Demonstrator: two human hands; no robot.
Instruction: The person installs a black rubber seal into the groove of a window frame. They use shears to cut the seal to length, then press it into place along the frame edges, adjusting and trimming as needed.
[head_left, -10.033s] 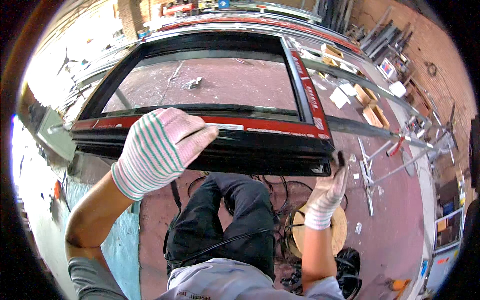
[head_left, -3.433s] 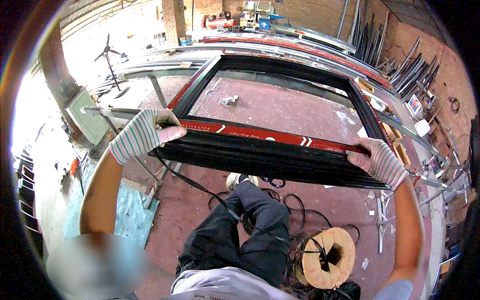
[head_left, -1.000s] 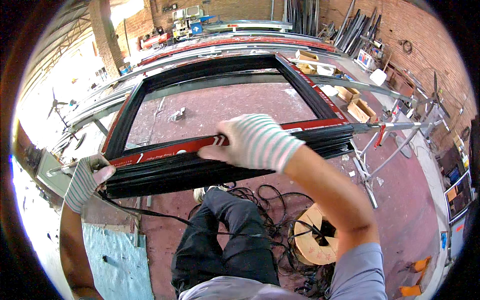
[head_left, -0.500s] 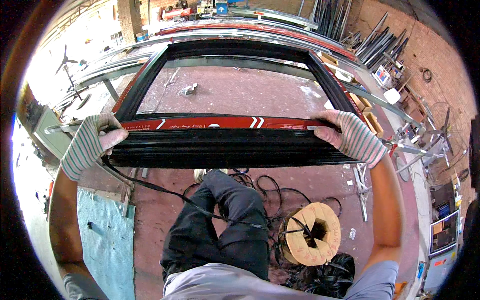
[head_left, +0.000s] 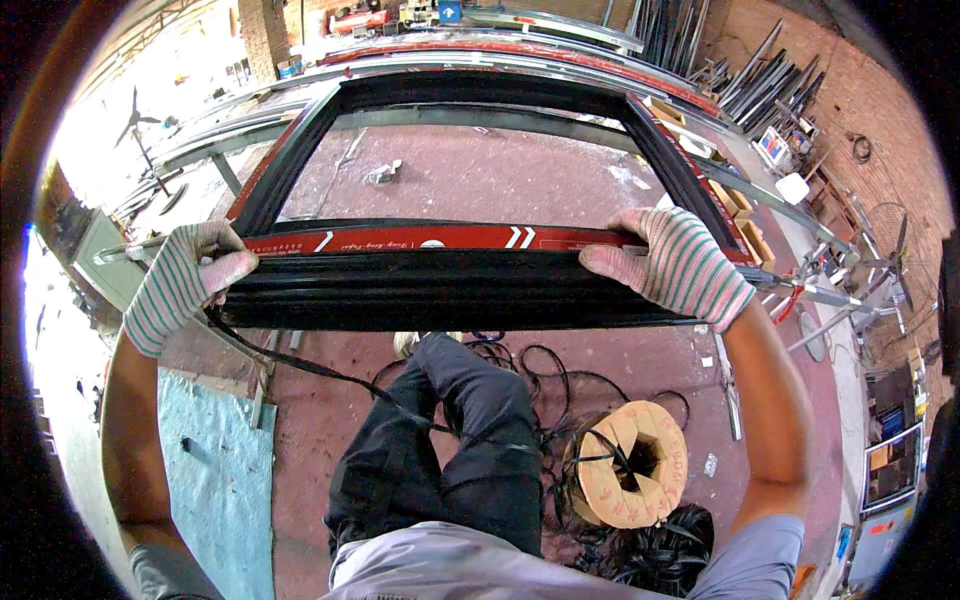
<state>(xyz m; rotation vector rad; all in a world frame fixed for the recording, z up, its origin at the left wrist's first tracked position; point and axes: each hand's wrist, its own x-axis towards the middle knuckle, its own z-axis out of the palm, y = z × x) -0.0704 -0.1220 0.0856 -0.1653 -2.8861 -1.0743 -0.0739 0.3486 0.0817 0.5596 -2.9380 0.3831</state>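
Note:
A black rectangular metal frame, like a window frame (head_left: pixel 440 290), lies before me with red film along its edges. My left hand (head_left: pixel 190 285), in a striped knit glove, is closed on the left end of the near bar, thumb over its edge. My right hand (head_left: pixel 685 262), gloved alike, grips the same bar right of its middle, fingers on the film and thumb at the near edge. A black rubber strip (head_left: pixel 330 368) hangs from beneath my left hand and runs across my legs toward a cardboard-sided spool (head_left: pixel 625 465) on the floor. Its end by the hand is hidden.
Loose black strip (head_left: pixel 660 555) heaps beside the spool, with loops near my feet. Metal rails (head_left: pixel 830 290) extend past the frame's sides. A pale blue sheet (head_left: pixel 220 480) lies at left. Long profiles lean by the brick wall; fans (head_left: pixel 885 262) stand on both sides.
My right hand has moved left along the near bar, away from its right corner. My left hand keeps its place at the left end. The view has shifted slightly.

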